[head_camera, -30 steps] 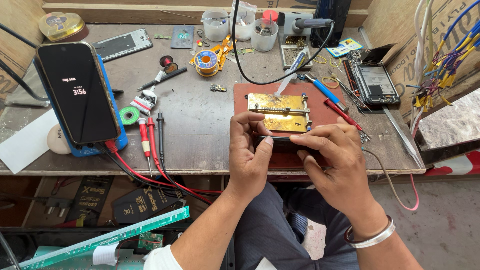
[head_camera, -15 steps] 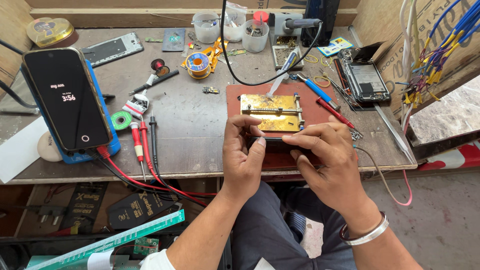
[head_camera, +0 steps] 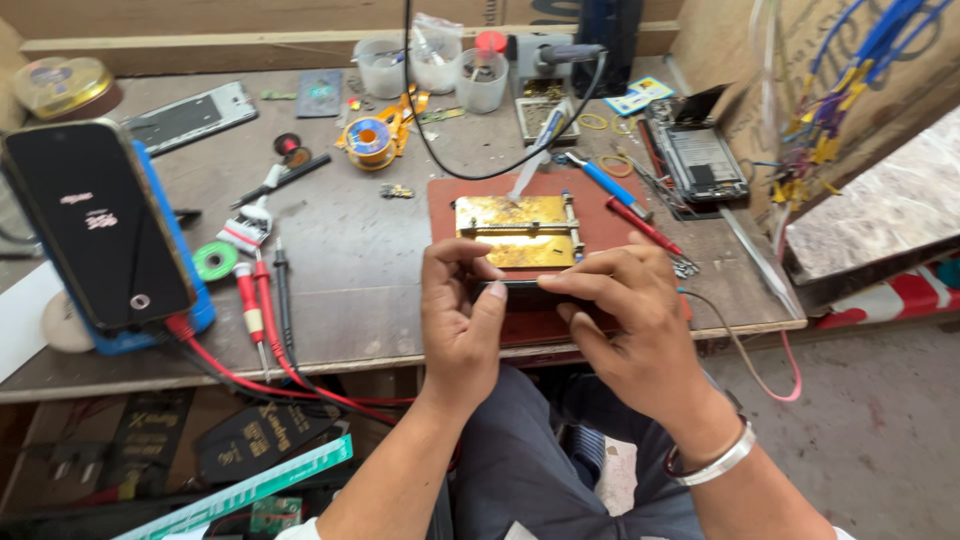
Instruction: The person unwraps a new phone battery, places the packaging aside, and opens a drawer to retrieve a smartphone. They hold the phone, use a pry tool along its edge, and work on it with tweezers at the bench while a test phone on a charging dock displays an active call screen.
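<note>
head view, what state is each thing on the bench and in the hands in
left hand: gripping the dark phone's left end
right hand: gripping its right end
dark phone: held over the red mat
propped phone: screen lit, leaning
brass jig: lying empty
opened phone: back off

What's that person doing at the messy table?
A person sits at a workbench and holds a small dark phone in both hands, over a reddish mat. The left hand grips one end and the right hand the other. Just behind it sits a brass clamp plate. Another phone leans at the left, beside red and black test probes.
</note>
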